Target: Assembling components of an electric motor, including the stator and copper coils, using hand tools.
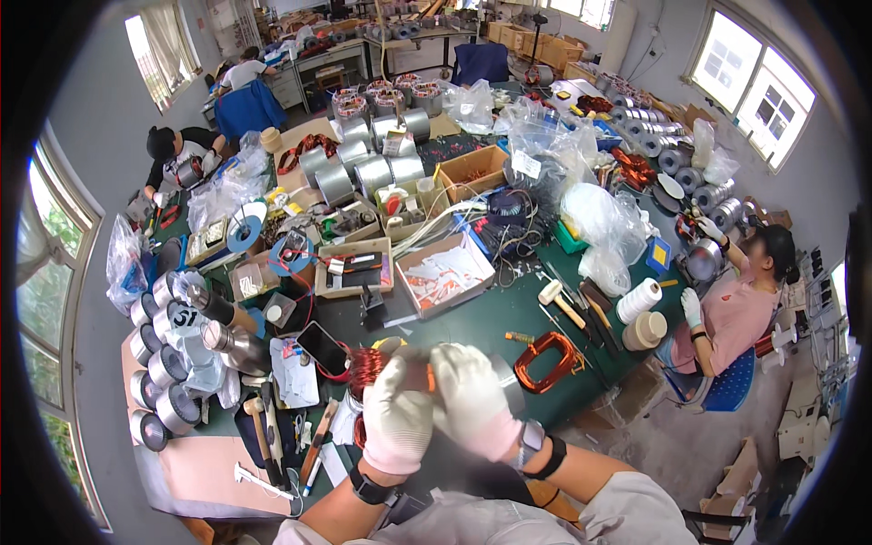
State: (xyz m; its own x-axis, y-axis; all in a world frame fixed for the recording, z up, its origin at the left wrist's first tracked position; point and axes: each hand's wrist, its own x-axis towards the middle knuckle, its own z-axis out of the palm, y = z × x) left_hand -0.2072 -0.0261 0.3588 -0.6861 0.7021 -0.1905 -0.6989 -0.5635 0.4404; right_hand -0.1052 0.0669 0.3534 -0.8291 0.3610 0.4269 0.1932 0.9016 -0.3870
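Note:
Both my hands wear white gloves and meet in front of me at the near edge of the table. My left hand [398,418] is closed beside red-brown copper windings [366,368]; what its fingers grip is hidden. My right hand [474,400] is slightly blurred, its fingers closed at a small orange strip [431,378] between the hands. Behind my right hand shows part of a silver metal cylinder [509,383], probably a motor stator, mostly covered by the gloves. To the right lies a loose copper wire coil [548,362] on the green tabletop.
A phone [322,349], hammers [263,440] and a steel flask [234,347] lie left. Ahead stands a box of white and orange strips [445,274]. Right are a mallet [561,302] and thread spools [639,300]. Co-workers sit left, far back and right [740,300].

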